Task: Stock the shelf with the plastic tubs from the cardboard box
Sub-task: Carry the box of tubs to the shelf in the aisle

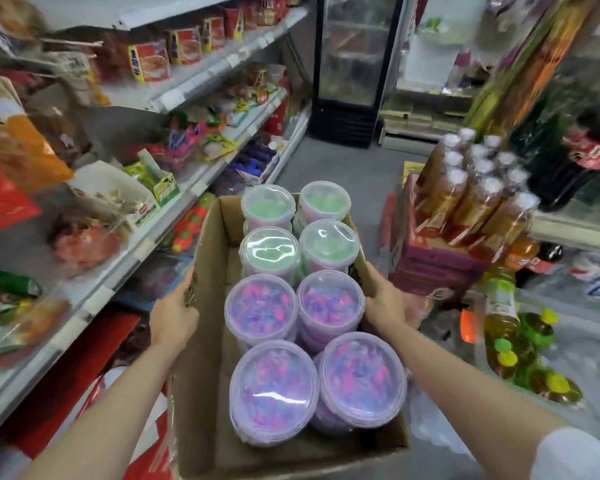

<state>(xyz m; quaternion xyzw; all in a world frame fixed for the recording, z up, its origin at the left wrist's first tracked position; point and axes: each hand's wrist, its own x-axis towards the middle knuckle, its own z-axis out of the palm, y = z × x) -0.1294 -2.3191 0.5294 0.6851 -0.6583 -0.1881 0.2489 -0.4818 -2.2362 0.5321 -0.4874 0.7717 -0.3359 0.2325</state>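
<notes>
- Two bare hands grip one cardboard box [205, 393] by its long walls: the left hand [174, 315] is curled over the rim at about 9 o'clock, fingers clenched on the cardboard; the right hand [385, 299] clasps the opposite wall at about 3 o'clock, its fingertips hidden outside the box.
- Eight lidded plastic tubs show on top inside the box, in two columns of four, crowded toward the 3 o'clock wall, with more rims visible beneath them; how many lie underneath cannot be told.
- Four purple tubs [261, 308] with pink-and-blue contents fill the near half, toward 6 o'clock.
- Four green tubs [270, 252] fill the far half, toward 12 o'clock.
- One bare strip of box floor runs along the 9 o'clock wall.
- Three tiers of the shelf [94, 292] show from 8 to 11 o'clock, crowded with blurred packets.
- One shrink-wrapped pack of amber bottles [478, 199], about a dozen caps visible, stands at 2 o'clock on a pink carton [430, 268].
- One glass-door cooler [352, 64] stands at 12 o'clock.
</notes>
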